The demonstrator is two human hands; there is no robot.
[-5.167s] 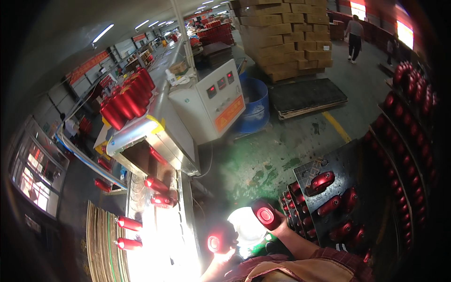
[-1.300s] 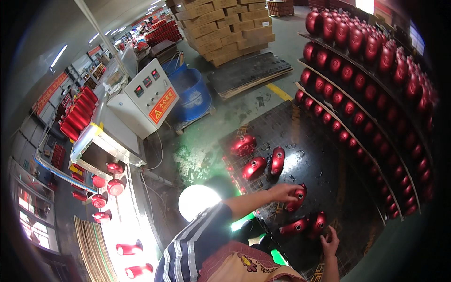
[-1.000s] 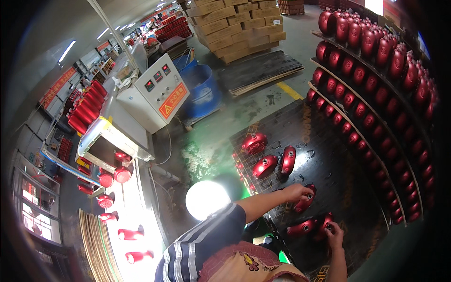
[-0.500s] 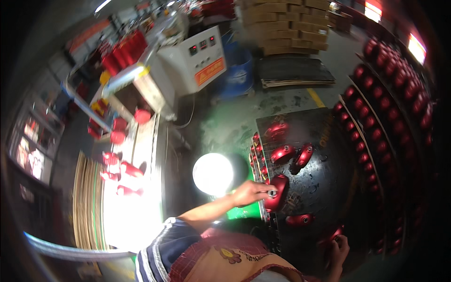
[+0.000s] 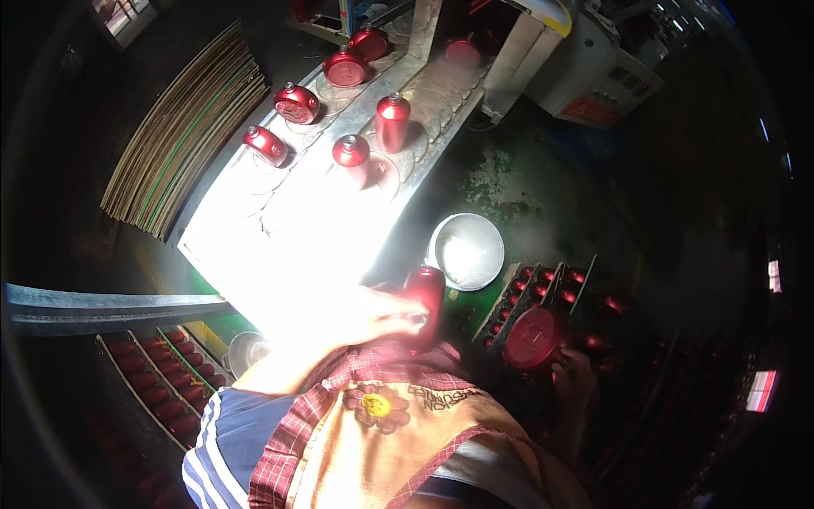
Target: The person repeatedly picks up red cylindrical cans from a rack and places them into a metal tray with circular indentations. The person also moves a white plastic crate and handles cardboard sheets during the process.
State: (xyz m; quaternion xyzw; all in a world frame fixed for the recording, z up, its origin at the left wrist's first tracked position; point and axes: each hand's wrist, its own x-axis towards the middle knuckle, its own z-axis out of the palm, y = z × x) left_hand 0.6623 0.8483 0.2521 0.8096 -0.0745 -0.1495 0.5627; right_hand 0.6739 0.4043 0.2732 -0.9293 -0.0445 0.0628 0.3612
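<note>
My left hand, partly washed out by glare, is closed around the neck end of a glossy red bottle. This bottle is just in front of my apron, by the near end of a conveyor table. Over on the right, in shadow, my right hand grips a flat, round red bottle at its edge, with the broad face turned up. Several red bottles, among them a tall one and a round one, stand on the conveyor table with their necks up.
A white round tub stands on the floor between the conveyor and stacked racks of red bottles. More bottle racks are at lower left. A stack of thin boards leans beside the conveyor, and a metal rail runs toward it.
My view has swung left from the dark bottle-covered board to the conveyor. Both hands have lifted their bottles off the board; the left one has come in front of my apron.
</note>
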